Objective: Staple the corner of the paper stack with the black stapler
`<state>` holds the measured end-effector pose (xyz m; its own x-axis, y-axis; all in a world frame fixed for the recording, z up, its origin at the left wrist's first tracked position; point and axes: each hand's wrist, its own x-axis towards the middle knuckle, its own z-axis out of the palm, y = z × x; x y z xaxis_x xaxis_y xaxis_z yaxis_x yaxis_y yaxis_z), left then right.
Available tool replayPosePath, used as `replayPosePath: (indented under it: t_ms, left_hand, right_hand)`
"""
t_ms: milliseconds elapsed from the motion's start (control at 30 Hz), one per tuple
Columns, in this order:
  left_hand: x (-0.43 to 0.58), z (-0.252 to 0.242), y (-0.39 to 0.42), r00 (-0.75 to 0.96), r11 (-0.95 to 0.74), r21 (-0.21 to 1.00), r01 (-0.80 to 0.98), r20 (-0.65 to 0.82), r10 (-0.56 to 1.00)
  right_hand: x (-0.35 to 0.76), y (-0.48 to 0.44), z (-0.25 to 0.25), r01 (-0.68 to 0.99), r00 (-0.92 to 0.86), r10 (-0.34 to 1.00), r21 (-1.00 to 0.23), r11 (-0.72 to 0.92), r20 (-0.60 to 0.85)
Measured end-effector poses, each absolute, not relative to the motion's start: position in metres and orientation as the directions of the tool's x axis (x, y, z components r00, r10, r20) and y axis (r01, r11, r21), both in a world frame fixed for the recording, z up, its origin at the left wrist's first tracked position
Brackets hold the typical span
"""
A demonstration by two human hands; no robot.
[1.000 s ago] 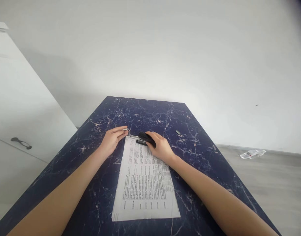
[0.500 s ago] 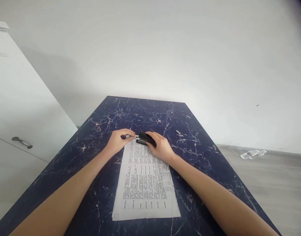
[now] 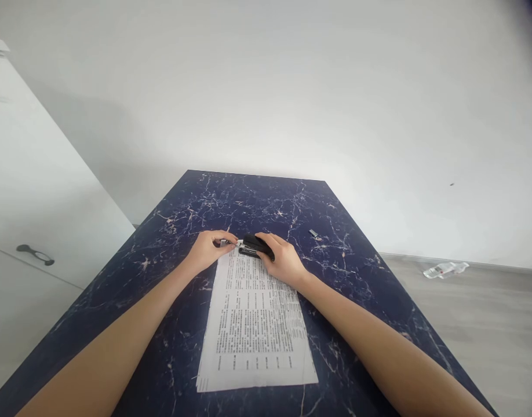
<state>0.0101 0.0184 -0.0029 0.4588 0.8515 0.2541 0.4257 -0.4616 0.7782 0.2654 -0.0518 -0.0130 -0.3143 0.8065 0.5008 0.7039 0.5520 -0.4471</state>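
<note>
A black stapler (image 3: pixel 251 248) lies across the top edge of printed paper sheets (image 3: pixel 255 324), its upper arm apart from its base. My right hand (image 3: pixel 284 259) is closed around the stapler's right end, thumb on the near side. My left hand (image 3: pixel 210 249) is at the stapler's left end, with thumb and forefinger pinched together. Something small and whitish shows at those fingertips, too small to make out. The sheets lie in a stack on the dark blue marbled table (image 3: pixel 174 341), printed lines running away from me.
A small grey piece (image 3: pixel 313 233), perhaps a staple strip, lies right of the stapler. To the left stands a white cabinet (image 3: pixel 40 185) with a dark handle (image 3: pixel 35 255). A clear plastic wrapper (image 3: pixel 445 270) is on the floor by the wall (image 3: pixel 274 87).
The view has shifted slightly. Both hands keep nearly the same place at the stapler, and slightly more of its metal inside shows between arm and base.
</note>
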Motion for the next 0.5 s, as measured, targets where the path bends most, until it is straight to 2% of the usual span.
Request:
replayPosePath:
  t_ms: [200,300,400,500]
  left_hand:
    - [0.009,-0.003,0.017,0.484,-0.501,0.740,0.449,0.270,0.832]
    - [0.001,0.001,0.017,0.523,-0.494,0.743,0.451,0.229,0.821]
    - [-0.009,0.006,0.016,0.598,-0.466,0.789,0.400,0.160,0.785]
    - [-0.009,0.011,0.011,0.653,-0.472,0.803,0.364,0.142,0.744]
  right_hand:
    - [0.265,-0.053,-0.012,0.697,-0.307,0.810,-0.462,0.549,0.499]
    - [0.270,-0.054,-0.010,0.662,-0.275,0.807,-0.506,0.553,0.523]
    - [0.277,-0.055,-0.007,0.580,-0.263,0.799,-0.574,0.578,0.540]
    - [0.280,-0.055,-0.006,0.458,-0.348,0.767,-0.617,0.640,0.539]
